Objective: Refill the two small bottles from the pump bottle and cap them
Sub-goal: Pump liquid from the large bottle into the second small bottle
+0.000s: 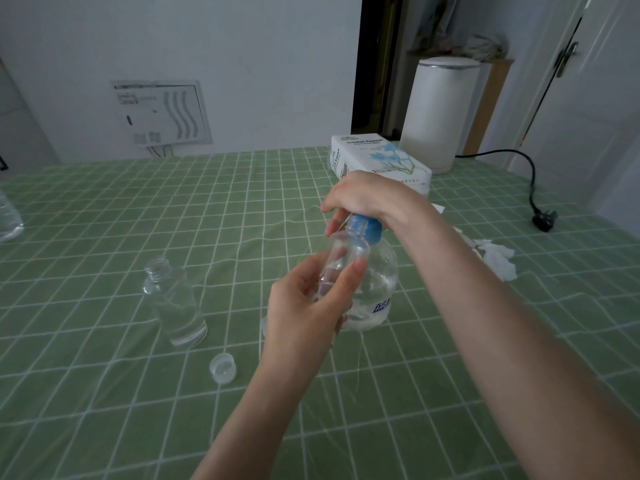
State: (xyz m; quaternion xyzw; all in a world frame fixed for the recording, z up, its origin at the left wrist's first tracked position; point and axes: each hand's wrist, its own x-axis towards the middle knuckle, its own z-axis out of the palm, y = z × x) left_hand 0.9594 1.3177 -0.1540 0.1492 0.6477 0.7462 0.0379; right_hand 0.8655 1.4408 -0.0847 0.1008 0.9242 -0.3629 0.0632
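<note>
1. Upright on the table (104, 209), the pump bottle (377, 282) stands under the right hand (360, 199), whose fingers curl over its blue head.
2. The left hand (304, 313) pinches a small bottle (341, 258) against the pump's left side, axis near vertical, mouth up at the spout.
3. The second bottle (173, 303) stands open, well left.
4. A cap (223, 367) lies near it.
</note>
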